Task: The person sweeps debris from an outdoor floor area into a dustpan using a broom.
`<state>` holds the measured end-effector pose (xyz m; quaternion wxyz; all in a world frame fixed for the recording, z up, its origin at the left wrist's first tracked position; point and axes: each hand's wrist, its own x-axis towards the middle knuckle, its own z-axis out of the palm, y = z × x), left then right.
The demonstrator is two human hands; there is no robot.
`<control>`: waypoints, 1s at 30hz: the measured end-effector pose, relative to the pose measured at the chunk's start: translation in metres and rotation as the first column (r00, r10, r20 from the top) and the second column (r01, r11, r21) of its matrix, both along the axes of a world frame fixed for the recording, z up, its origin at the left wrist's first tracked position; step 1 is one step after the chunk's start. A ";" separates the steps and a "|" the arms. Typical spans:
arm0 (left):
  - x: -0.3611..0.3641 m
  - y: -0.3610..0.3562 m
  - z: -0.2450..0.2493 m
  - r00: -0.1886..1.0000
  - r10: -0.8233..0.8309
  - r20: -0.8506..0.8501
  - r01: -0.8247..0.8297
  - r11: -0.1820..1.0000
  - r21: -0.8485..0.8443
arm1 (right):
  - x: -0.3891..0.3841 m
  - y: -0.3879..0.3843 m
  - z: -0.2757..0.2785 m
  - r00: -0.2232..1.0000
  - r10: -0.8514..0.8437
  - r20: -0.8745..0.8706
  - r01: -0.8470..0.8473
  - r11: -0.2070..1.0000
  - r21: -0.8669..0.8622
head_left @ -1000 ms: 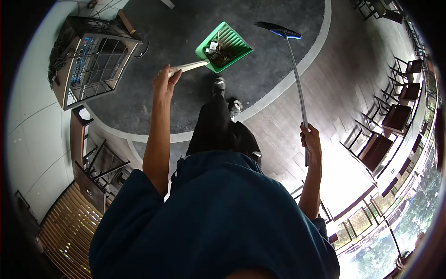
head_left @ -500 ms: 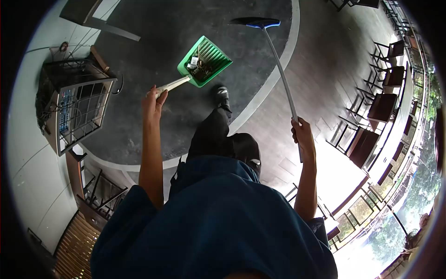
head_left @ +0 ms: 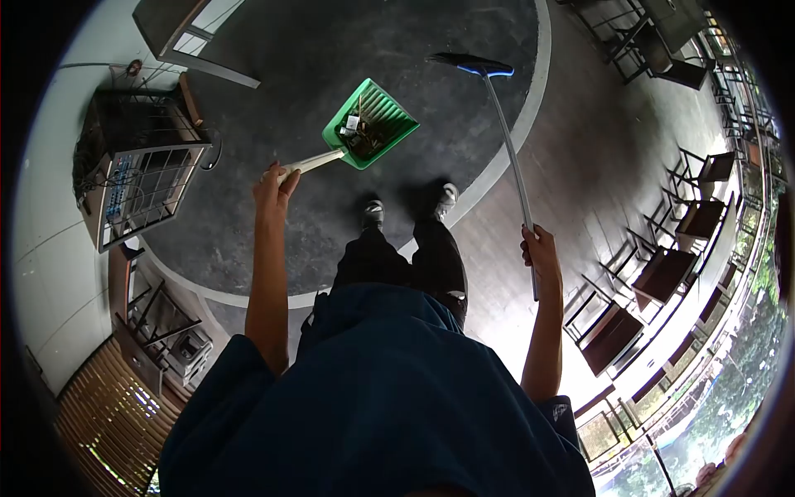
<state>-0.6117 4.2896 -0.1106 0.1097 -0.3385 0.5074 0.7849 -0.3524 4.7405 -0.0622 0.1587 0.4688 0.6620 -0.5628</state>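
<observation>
My left hand (head_left: 274, 185) is closed round the pale handle of a green dustpan (head_left: 386, 111). Inside the pan lie brown debris (head_left: 368, 139), like dry leaves and twigs, and a small white scrap (head_left: 351, 124). Out to the right, my right hand (head_left: 542, 251) grips the grey pole of a broom (head_left: 512, 147). The broom's blue and black head (head_left: 474, 65) is at the far end, over the dark floor and inside its pale curved border. Both of my shoes show between the two tools, below the dustpan.
A metal-barred rack with equipment (head_left: 149, 178) stands against the left wall, below a table (head_left: 186, 41). Wooden chairs (head_left: 666, 273) line a long counter (head_left: 691, 290) on the right. More chairs (head_left: 662, 50) are at the upper right. A pale curved strip (head_left: 517, 137) edges the dark floor.
I have stepped forward on the dark floor; both shoes now show. The dustpan and broom stay in my hands, sitting slightly lower and further right in view. Surroundings have shifted.
</observation>
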 end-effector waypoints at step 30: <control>-0.123 0.261 -0.016 0.903 0.429 -0.029 -0.430 0.900 -0.069 | -0.400 0.302 -0.013 0.915 0.403 -0.020 -0.403 0.906 -0.127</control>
